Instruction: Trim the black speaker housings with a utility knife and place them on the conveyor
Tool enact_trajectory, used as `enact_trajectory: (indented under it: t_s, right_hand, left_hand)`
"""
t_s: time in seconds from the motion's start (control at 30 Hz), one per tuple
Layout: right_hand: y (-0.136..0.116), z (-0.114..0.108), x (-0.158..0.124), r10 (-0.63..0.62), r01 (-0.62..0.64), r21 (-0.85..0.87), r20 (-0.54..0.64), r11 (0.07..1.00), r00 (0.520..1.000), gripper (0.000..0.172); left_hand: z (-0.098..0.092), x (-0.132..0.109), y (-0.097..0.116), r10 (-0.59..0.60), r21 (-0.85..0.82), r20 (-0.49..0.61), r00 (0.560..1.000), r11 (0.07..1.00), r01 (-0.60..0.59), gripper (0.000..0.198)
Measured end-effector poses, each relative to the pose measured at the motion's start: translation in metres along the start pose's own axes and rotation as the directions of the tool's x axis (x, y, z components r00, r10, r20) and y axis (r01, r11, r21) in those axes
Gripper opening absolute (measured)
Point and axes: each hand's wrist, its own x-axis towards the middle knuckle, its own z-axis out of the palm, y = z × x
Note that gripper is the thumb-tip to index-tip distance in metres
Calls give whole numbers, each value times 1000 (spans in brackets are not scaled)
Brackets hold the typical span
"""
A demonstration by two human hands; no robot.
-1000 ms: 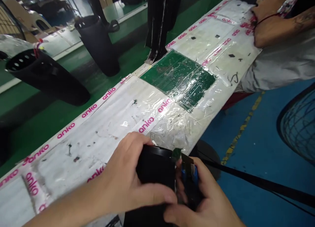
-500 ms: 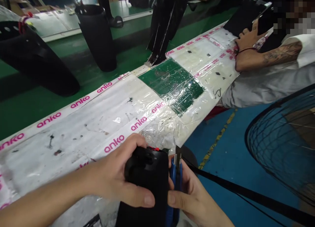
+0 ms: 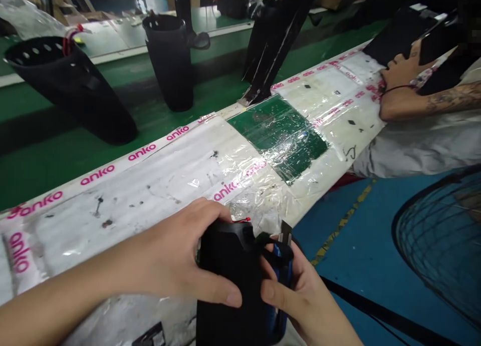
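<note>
My left hand (image 3: 176, 261) is wrapped round a long black case (image 3: 229, 271) with a smooth surface, its thumb lying across the top. A small red piece (image 3: 246, 219) shows at the case's far end. Along the right side of the case, my right hand (image 3: 300, 296) grips a blue utility knife (image 3: 288, 275) with its thumb bent towards the case. A short dark blade (image 3: 286, 231) points up from the knife. Across the knife's upper part runs a black strip (image 3: 276, 251), which seems to come from the case. The lower ends of case and knife are partly hidden.
Plastic film covers the white worktop (image 3: 124, 186). Black tubular pieces (image 3: 171, 65) stand on the green surface (image 3: 214, 75) behind it. A co-worker's arm (image 3: 409, 95) rests at the far right. A fan cage (image 3: 439, 241) stands over the blue floor (image 3: 361, 246).
A dark blade now shows at the knife's tip, and the black strip lies across the knife. The case has turned slightly in my hands. The camera view has swung left.
</note>
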Motion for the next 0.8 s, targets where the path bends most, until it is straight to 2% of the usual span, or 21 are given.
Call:
enact_trajectory:
  t_s: [0.1,0.2,0.4,0.5,0.6,0.7,0.8]
  right_hand:
    - [-1,-3,0,-31,31,2,-34,1000,999,49]
    - [1,-2,-1,-47,48,19,-52,999,998,52]
    - [1,-9,0,-29,34,53,-103,998,994,55]
    - [1,-19,-2,-35,42,42,-159,998,987,52]
    - [4,-25,-5,-40,45,24,-187,999,982,46]
    - [8,-20,-5,-44,46,9,-176,999,983,49]
    - [10,-8,-3,-49,48,-15,-131,999,990,52]
  left_hand:
    - [-2,9,-13,52,-35,43,998,998,-50,63]
    - [0,13,-23,136,-69,50,990,989,-132,58]
    - [-5,22,-43,306,-123,125,944,949,-292,79]
    - [-1,29,-45,353,-133,84,932,931,-341,72]
    - [15,34,-43,399,-128,0,917,909,-396,68]
    - [33,33,-41,431,-209,-65,900,876,-435,64]
    - [38,24,-41,467,-274,-92,880,837,-473,60]
